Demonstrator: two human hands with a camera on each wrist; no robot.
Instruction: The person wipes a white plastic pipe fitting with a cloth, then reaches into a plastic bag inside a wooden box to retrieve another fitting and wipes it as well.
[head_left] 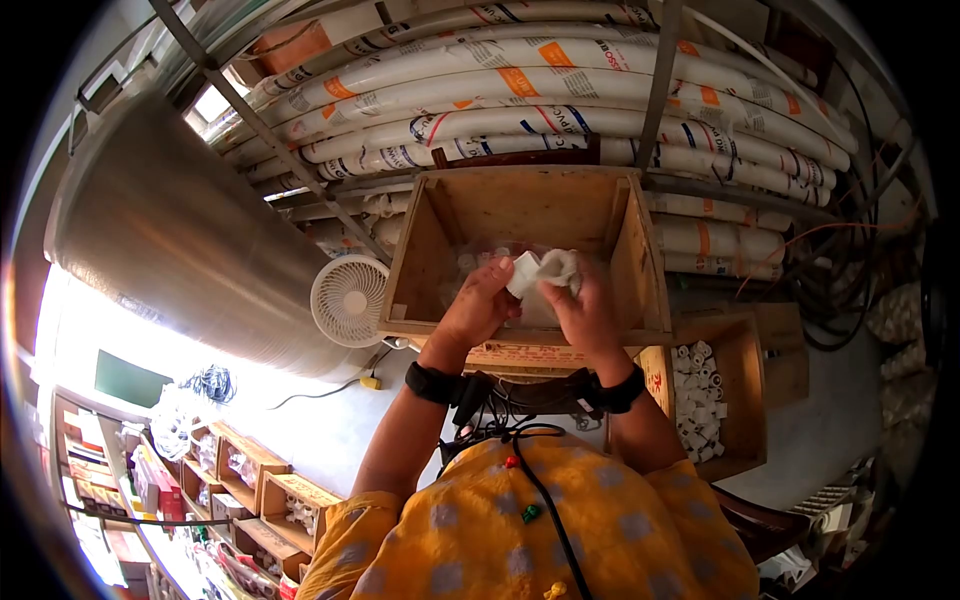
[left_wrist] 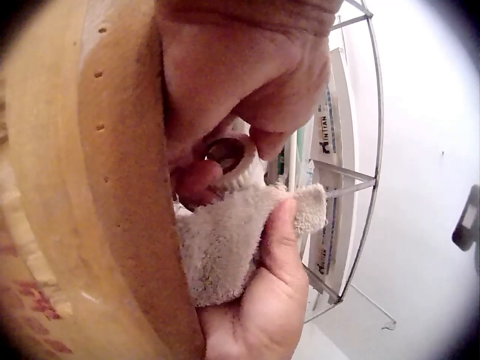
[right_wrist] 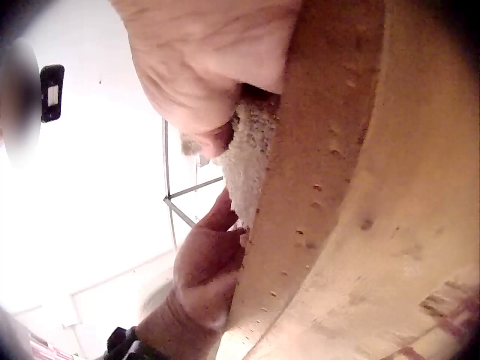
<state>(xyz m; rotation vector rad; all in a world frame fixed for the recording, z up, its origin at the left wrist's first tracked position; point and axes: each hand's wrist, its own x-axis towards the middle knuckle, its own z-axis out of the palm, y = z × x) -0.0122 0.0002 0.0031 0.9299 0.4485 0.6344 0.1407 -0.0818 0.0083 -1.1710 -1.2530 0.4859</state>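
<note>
Over the front part of a wooden box [head_left: 525, 200], both hands are close together. The left hand [head_left: 480, 303] grips a white plastic pipe fitting [head_left: 523, 274] between thumb and fingers. Its round opening faces the camera in the left wrist view, with ridges around the fitting's rim [left_wrist: 246, 171]. In the right hand [head_left: 588, 318] is a whitish terry cloth [head_left: 560, 266], pinched under the thumb and bunched against the fitting. The cloth [right_wrist: 251, 161] hides most of the fitting in the right wrist view, where the box wall [right_wrist: 315, 172] covers part of both hands.
Clear plastic with white pieces lies inside the box. A white fan [head_left: 352, 300] stands at its left. To the right, a lower wooden box [head_left: 745, 400] holds many white fittings. Wrapped white pipes [head_left: 590, 90] are racked behind; a large grey cylinder [head_left: 190, 220] stands left.
</note>
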